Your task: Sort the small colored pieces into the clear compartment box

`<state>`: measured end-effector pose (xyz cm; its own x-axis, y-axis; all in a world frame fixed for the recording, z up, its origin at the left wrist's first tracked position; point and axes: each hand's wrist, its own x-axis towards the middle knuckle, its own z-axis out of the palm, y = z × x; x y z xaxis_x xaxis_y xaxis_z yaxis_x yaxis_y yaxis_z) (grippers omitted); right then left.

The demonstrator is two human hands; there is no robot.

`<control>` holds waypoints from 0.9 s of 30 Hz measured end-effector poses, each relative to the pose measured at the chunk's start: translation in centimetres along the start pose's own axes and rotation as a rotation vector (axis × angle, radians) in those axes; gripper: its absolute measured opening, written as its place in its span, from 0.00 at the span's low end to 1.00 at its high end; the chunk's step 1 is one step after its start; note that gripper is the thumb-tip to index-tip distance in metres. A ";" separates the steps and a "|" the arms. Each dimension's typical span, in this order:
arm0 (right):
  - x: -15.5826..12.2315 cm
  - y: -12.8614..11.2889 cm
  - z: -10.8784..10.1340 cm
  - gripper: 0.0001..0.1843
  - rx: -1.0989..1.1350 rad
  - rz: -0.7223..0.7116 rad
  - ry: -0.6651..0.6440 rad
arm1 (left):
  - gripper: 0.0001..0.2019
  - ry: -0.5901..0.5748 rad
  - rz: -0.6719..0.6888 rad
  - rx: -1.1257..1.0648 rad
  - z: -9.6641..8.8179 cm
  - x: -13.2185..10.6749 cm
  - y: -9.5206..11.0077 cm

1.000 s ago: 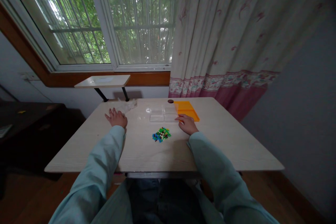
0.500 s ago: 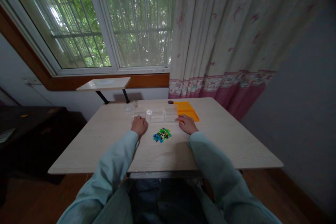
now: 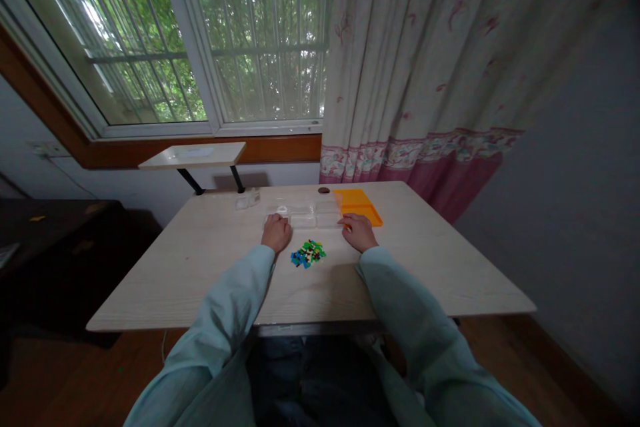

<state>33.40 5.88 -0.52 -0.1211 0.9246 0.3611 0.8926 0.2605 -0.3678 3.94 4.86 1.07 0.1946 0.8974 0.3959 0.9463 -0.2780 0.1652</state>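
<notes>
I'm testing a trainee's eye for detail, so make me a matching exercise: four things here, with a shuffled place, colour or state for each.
Things
1. Pile of small pieces
2. Orange tray
3. Left hand
4. Curtain

Descriptions
A. At the near left of the clear container
B. Pale, with a pink lower part
C. Lying flat just beyond the right hand
D. Loose, mostly green and blue

Pairs: 1-D, 2-C, 3-A, 4-B
</notes>
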 end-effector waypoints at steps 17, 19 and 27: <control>-0.3 -0.1 -0.5 0.24 -0.021 0.076 0.052 | 0.24 0.504 -0.387 -0.040 -2.3 0.1 -7.9; -0.3 -0.1 -0.5 0.24 -0.019 0.077 0.050 | 0.26 0.465 -0.450 -0.012 -2.1 0.1 -9.4; -0.3 0.1 -0.3 0.23 -0.013 0.077 0.032 | 0.27 0.336 -0.570 0.083 0.0 0.8 -11.0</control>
<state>33.61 5.53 -0.40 -0.0379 0.9323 0.3597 0.9043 0.1852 -0.3847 -6.33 8.61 -0.47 -0.4203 0.7370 0.5292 0.8966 0.2476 0.3672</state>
